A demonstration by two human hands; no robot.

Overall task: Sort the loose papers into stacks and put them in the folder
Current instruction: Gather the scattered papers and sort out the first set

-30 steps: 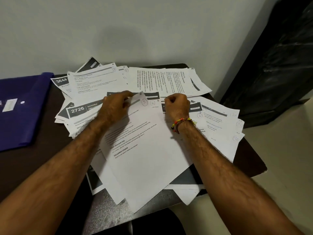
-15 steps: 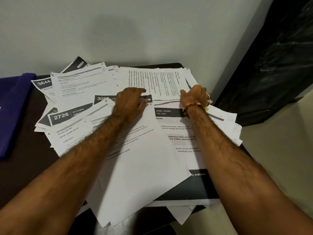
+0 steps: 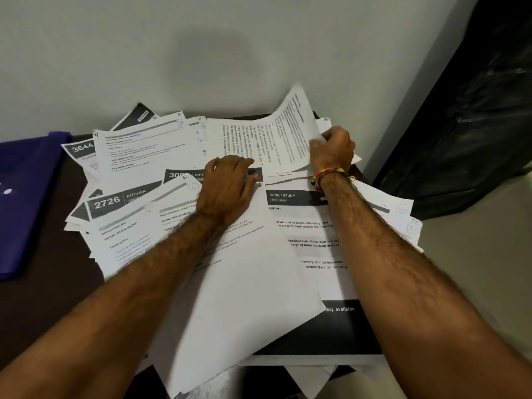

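Landmark: the small dark wooden table (image 3: 49,254) set against a pale wall.

Loose white printed paper sheets (image 3: 138,156) cover most of the table top in an overlapping heap; several carry dark header bands with white numbers, "3644" toward the table's back left, "2726 KITCHEN" nearer its left middle. Some sheets hang over the table's front edge and right edge.

Left hand (image 3: 227,188): palm down at the middle of the table, fingers spread and fairly straight, pressing on a large mostly blank white sheet (image 3: 244,298) that lies slanted on top of the heap and runs off the table's front edge. Nothing gripped.

Right hand (image 3: 334,151): at the table's back right corner, fingers curled round the edge of a white sheet of dense small print (image 3: 290,131). That sheet is lifted and bowed upward off the heap, its far corner standing up against the wall. A beaded thread wristband in red, yellow and orange (image 3: 328,175) sits on this wrist.

Just below that wrist, flat on the heap, a sheet headed "DESK / STUDY" (image 3: 305,240) with a broad black band at its near end.

Dark blue plastic folder (image 3: 26,197): lying flat on the table's left end, beside the heap; whether any sheet touches it, cannot tell. A small white snap shows on its cover.

Off the table's right side, a large black object (image 3: 475,110) stands on the pale floor.
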